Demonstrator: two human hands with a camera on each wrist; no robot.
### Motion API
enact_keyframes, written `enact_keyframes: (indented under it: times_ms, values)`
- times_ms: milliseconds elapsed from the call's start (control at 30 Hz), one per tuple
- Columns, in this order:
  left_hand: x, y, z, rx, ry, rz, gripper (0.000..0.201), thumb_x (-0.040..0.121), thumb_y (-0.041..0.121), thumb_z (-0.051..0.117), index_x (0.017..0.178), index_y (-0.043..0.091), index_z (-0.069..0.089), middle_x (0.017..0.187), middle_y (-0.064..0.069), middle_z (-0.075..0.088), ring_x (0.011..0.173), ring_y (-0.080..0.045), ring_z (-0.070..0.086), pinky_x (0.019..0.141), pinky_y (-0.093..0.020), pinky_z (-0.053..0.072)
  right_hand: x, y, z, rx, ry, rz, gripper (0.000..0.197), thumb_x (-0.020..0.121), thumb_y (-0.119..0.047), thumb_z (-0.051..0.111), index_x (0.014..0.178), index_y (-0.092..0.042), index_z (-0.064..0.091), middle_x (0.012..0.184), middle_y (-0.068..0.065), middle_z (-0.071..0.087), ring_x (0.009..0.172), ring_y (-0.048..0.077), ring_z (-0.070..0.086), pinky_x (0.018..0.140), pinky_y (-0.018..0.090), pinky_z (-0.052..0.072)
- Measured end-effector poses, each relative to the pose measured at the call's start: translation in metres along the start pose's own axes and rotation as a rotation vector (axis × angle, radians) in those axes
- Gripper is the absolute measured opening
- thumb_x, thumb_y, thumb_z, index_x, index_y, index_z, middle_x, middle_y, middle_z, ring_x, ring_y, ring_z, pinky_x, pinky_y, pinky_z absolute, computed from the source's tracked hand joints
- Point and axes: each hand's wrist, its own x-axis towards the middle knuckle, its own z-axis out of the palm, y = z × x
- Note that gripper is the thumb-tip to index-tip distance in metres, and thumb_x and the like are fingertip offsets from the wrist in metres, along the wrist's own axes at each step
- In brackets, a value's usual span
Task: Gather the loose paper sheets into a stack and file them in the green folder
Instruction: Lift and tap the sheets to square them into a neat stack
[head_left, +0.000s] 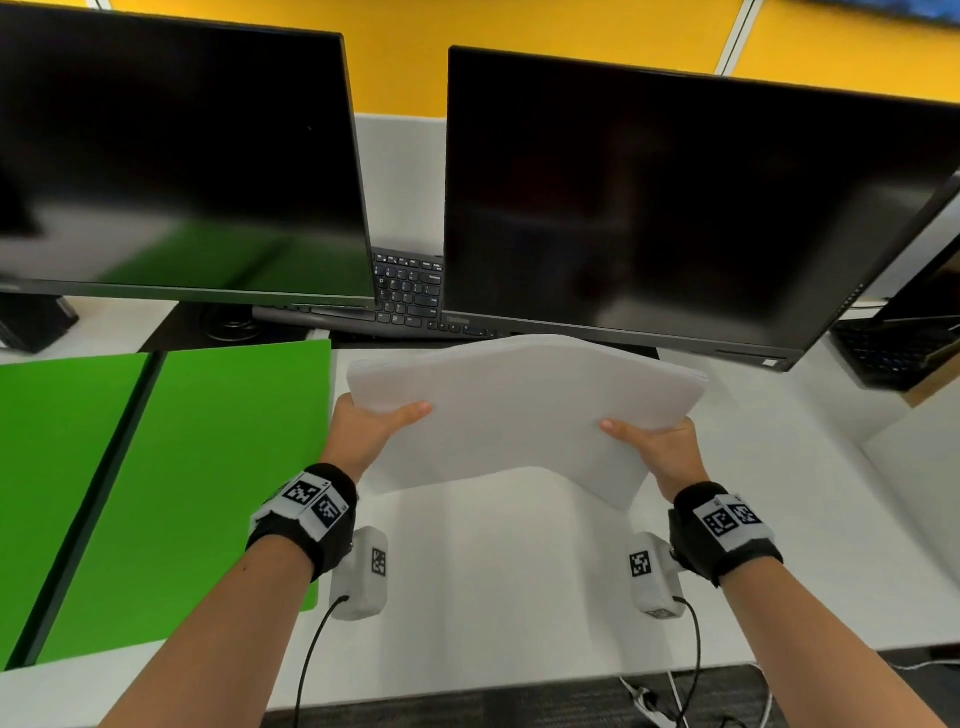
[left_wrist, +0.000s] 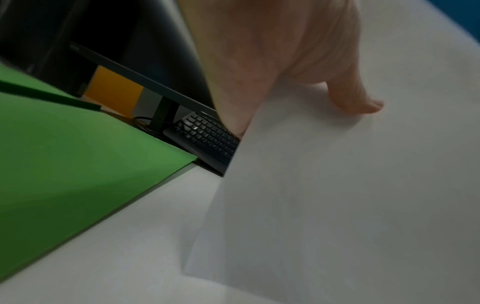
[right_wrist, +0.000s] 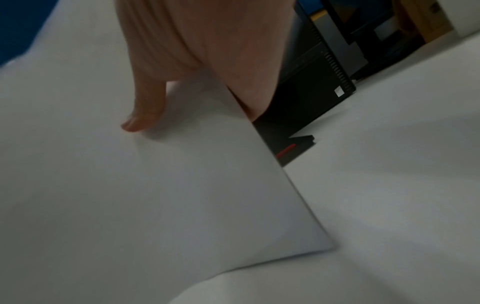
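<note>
A stack of white paper sheets (head_left: 519, 410) hangs above the white desk, bowed upward in the middle. My left hand (head_left: 371, 423) grips its left edge, thumb on top, the other fingers hidden under the sheets. My right hand (head_left: 657, 447) grips the right edge the same way. The wrist views show each thumb pressed on the top sheet (left_wrist: 337, 195) (right_wrist: 130, 195). The green folder (head_left: 171, 467) lies open and flat on the desk to the left of the stack, its dark spine (head_left: 88, 499) running diagonally. Nothing lies on the folder.
Two dark monitors (head_left: 182, 166) (head_left: 675, 208) stand at the back of the desk (head_left: 493, 571), with a black keyboard (head_left: 410, 291) between and under them. A laptop (head_left: 904, 338) sits at the far right. Cables hang at the desk's front edge (head_left: 654, 696).
</note>
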Motion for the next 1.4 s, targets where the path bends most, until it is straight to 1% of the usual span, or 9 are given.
enact_keyframes:
  times_ms: [167, 333, 633, 733, 800, 900, 1067, 1300, 1400]
  values:
    - [0.001, -0.003, -0.001, 0.012, 0.044, 0.003, 0.055, 0.057, 0.014, 0.086, 0.106, 0.003, 0.064, 0.102, -0.007, 0.07, 0.096, -0.023, 0.067, 0.094, -0.037, 0.05, 0.005, 0.003, -0.003, -0.01, 0.029, -0.001, 0.058, 0.068, 0.001, 0.077, 0.122, 0.0, 0.056, 0.111, 0.009, 0.067, 0.1, 0.023, 0.064, 0.067, 0.018, 0.056]
    - [0.003, -0.02, -0.003, 0.08, 0.05, -0.049, 0.099, 0.032, 0.052, 0.088, 0.116, 0.007, 0.058, 0.109, -0.003, 0.07, 0.101, -0.018, 0.066, 0.096, -0.036, 0.05, 0.002, 0.011, -0.002, -0.015, 0.053, 0.063, 0.055, 0.066, 0.002, 0.078, 0.118, -0.002, 0.059, 0.11, 0.009, 0.067, 0.1, 0.025, 0.064, 0.087, 0.039, 0.054]
    - [0.002, 0.009, 0.005, 0.092, 0.017, 0.029, 0.026, 0.066, 0.005, 0.08, 0.083, 0.017, 0.065, 0.073, 0.014, 0.07, 0.066, -0.001, 0.066, 0.059, -0.011, 0.052, 0.001, -0.007, -0.002, -0.11, 0.087, 0.06, 0.055, 0.066, -0.001, 0.08, 0.117, -0.001, 0.058, 0.118, 0.014, 0.064, 0.101, 0.026, 0.064, 0.06, 0.011, 0.054]
    - [0.006, 0.038, 0.0, 0.139, -0.034, 0.099, 0.023, 0.067, 0.003, 0.08, 0.077, 0.019, 0.065, 0.068, 0.014, 0.069, 0.055, 0.008, 0.063, 0.056, -0.01, 0.053, 0.0, -0.051, 0.009, -0.359, 0.201, -0.077, 0.079, 0.065, -0.019, 0.084, 0.132, -0.015, 0.043, 0.131, 0.004, 0.049, 0.124, 0.026, 0.048, 0.085, 0.026, 0.053]
    - [0.008, 0.06, -0.002, 0.192, -0.073, 0.155, 0.022, 0.066, 0.006, 0.08, 0.081, 0.015, 0.068, 0.076, 0.008, 0.067, 0.055, 0.009, 0.063, 0.062, -0.014, 0.056, -0.006, -0.084, 0.029, -0.764, 0.27, -0.241, 0.11, 0.059, -0.039, 0.085, 0.146, -0.022, 0.021, 0.15, 0.004, 0.025, 0.14, 0.023, 0.025, 0.114, 0.045, 0.025]
    - [0.007, 0.089, 0.001, 0.26, -0.152, 0.233, 0.026, 0.068, 0.008, 0.08, 0.092, 0.007, 0.069, 0.081, 0.002, 0.067, 0.054, 0.011, 0.061, 0.059, -0.01, 0.053, -0.016, -0.125, 0.075, -1.114, 0.17, -0.557, 0.112, 0.061, -0.047, 0.08, 0.149, -0.021, 0.016, 0.156, 0.003, 0.016, 0.146, 0.019, 0.011, 0.115, 0.043, -0.004]
    - [-0.001, 0.124, 0.001, 0.467, -0.192, 0.364, 0.022, 0.068, 0.015, 0.081, 0.081, 0.0, 0.072, 0.076, -0.006, 0.067, 0.053, 0.006, 0.06, 0.056, -0.014, 0.048, -0.015, -0.156, 0.125, -0.945, -0.332, -0.431, 0.03, 0.075, -0.028, 0.075, 0.1, -0.014, 0.068, 0.099, 0.004, 0.068, 0.098, 0.025, 0.064, 0.089, 0.04, 0.05]
    - [0.0, 0.119, -0.061, 0.501, -0.22, 0.25, 0.021, 0.068, 0.021, 0.081, 0.08, 0.007, 0.072, 0.079, -0.006, 0.072, 0.069, -0.015, 0.065, 0.069, -0.031, 0.052, -0.029, -0.153, 0.118, -0.554, -0.186, -0.448, 0.018, 0.074, -0.016, 0.077, 0.09, -0.018, 0.069, 0.081, -0.003, 0.068, 0.073, 0.009, 0.065, 0.062, 0.014, 0.052]
    - [-0.006, 0.115, -0.07, 0.197, -0.119, 0.282, 0.012, 0.074, 0.01, 0.075, 0.085, 0.008, 0.07, 0.066, 0.01, 0.073, 0.06, -0.001, 0.067, 0.065, -0.024, 0.055, -0.035, -0.147, 0.112, -0.414, -0.114, -0.423, 0.022, 0.074, -0.013, 0.076, 0.095, -0.014, 0.068, 0.089, 0.004, 0.069, 0.076, 0.014, 0.067, 0.068, 0.023, 0.055]
